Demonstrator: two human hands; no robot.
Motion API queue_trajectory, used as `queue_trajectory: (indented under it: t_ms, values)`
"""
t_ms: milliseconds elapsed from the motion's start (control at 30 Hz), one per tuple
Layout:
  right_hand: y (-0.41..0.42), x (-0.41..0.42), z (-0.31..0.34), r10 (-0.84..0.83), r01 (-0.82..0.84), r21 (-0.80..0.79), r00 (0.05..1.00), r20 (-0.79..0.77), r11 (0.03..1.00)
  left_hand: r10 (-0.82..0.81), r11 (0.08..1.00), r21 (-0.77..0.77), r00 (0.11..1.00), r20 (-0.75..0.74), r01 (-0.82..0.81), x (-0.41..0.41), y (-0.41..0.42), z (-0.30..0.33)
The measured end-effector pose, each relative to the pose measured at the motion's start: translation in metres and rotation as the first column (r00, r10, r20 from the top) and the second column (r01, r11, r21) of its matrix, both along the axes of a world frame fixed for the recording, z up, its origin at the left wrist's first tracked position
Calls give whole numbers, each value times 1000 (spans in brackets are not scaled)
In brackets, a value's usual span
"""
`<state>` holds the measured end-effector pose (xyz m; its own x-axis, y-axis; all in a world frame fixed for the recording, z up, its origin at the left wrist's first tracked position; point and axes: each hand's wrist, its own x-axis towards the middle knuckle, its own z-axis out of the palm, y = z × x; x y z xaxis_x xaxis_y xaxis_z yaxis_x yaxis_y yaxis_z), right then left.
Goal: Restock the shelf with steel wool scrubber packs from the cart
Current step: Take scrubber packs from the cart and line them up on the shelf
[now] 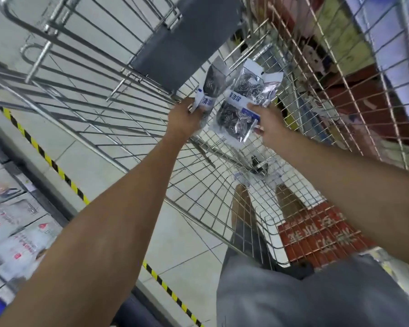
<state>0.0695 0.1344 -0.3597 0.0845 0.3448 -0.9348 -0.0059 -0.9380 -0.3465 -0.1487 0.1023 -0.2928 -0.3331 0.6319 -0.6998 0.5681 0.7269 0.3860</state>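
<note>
Head view: your forearms reach out over the wire cart (pixel 222 185), and your left hand (pixel 183 119) curls around the bottom of one scrubber pack (pixel 211 87). Your right hand (pixel 268 121) pinches a second pack (pixel 240 109) by its lower edge. Both packs are held up above the cart's basket, just beside each other, with a grey panel (pixel 180 43) beyond them.

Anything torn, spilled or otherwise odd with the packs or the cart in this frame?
Nothing stands out. The left hand grips one scrubber pack, the right hand another pack, both sealed and held over the wire cart.
</note>
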Motion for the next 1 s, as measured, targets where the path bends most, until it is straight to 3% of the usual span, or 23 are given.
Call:
queue_trajectory:
  t_ms: [167,400,467,600,700,900,1000]
  values:
    - [-11,49,59,-17,22,76,997,-76,997,349,931,-8,883,312,-365,33,-22,62]
    - [-46,120,161,33,-15,139,991,-126,990,529,741,77,650,545,-667,89,-71,169]
    - [-58,139,190,32,-13,157,992,-123,988,546,684,125,619,565,-718,106,-87,194]
    - [-88,172,238,-74,108,197,982,-175,975,513,696,143,626,587,-704,143,-119,240]
    - [-113,194,267,-88,136,301,982,-166,944,454,754,180,700,551,-631,167,-143,268]
    - [-176,239,323,-122,165,455,985,-122,875,303,814,280,783,543,-509,210,-192,294]
    - [-221,271,341,-169,222,495,974,-150,840,263,831,275,778,571,-483,237,-217,299]
